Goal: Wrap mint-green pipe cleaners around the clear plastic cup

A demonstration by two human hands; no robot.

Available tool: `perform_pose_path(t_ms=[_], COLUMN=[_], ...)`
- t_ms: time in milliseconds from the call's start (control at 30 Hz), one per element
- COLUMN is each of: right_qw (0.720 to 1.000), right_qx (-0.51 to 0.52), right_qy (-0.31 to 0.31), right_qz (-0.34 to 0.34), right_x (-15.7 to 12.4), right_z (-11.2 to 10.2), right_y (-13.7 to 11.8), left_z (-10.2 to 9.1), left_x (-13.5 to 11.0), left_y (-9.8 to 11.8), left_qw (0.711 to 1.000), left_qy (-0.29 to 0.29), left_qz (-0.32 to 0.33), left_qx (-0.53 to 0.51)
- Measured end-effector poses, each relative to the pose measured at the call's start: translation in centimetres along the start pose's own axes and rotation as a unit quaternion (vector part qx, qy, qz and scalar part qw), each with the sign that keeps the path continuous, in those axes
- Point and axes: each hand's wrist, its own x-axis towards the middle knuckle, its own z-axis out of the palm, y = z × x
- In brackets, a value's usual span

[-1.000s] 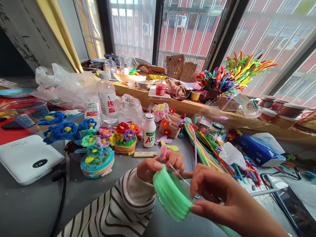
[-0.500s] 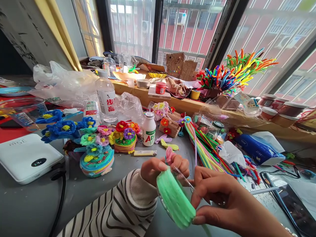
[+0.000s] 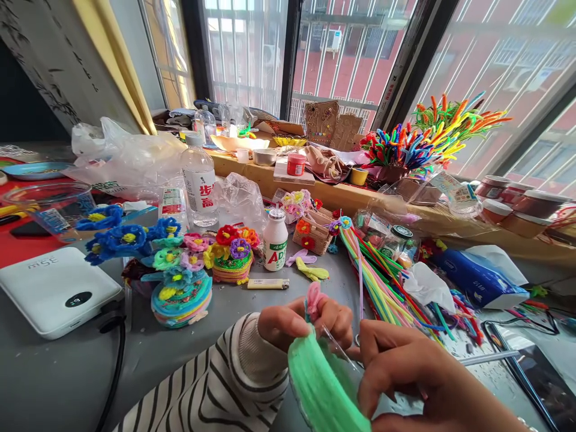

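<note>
Close in front of me is a clear plastic tub with its side covered in rows of light green pipe cleaner. My left hand is closed on its upper left edge, and a looped pink pipe cleaner sticks up from between those fingers. On the right side of the tub my right hand is closed, thumb and fingers bent at the green wrap and clear rim. The bottom of the tub and the right thumb's tip run out of the picture. A yellow lighter lies beyond my left hand.
Pipe-cleaner flower pots stand at the left beside a white power bank. Behind the lighter is a small drink bottle. Loose pipe cleaners, a tissue pack and a phone lie on the right.
The tub has come lower and closer, tilted so that more of its inside shows. My right hand has moved down and slightly right with it. The view has shifted a little.
</note>
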Motion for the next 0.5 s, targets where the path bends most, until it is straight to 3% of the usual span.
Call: perform_pose_path(t_ms=[167, 500], right_qw=[1.000, 0.999], right_qx=[0.003, 0.036], right_qy=[-0.002, -0.018], right_qz=[-0.009, -0.003], right_x=[-0.03, -0.22], right_z=[-0.20, -0.01], right_y=[-0.02, -0.31], left_z=[0.62, -0.13], left_x=[0.12, -0.10], left_y=[0.44, -0.11], left_qw=[0.999, 1.000], left_qy=[0.043, -0.020], left_qz=[-0.018, -0.014], left_qx=[0.014, 0.010])
